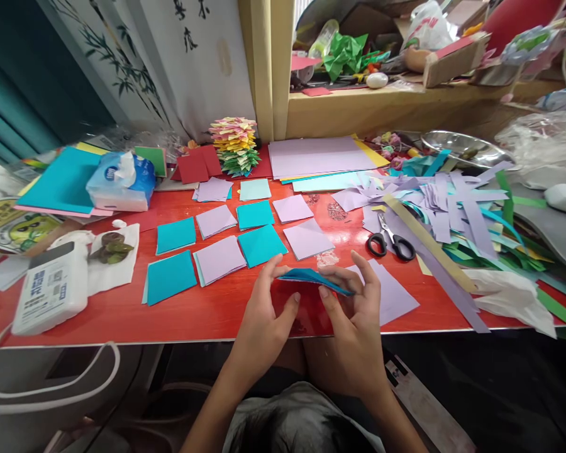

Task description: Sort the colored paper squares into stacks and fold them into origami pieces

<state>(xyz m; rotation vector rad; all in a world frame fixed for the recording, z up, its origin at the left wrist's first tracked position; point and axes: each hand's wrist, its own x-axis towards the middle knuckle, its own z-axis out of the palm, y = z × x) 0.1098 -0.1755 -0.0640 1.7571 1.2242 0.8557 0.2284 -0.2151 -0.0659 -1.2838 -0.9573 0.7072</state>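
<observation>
Both my hands hold a thin piece of blue paper (311,277) above the red table's front edge, seen nearly edge-on and slightly bowed. Its left end is between the fingers of my left hand (268,314). My right hand (356,321) grips the right part, thumb beneath, fingers behind. Beyond them lie small square stacks, among them a blue stack (263,245) and a lilac stack (308,238). A lilac sheet (393,292) lies partly behind my right hand.
Black-handled scissors (390,239) and a heap of paper strips (446,207) lie on the right. A white box (51,289), a tissue pack (121,182) and a folded-paper stack (236,146) stand on the red table (179,324).
</observation>
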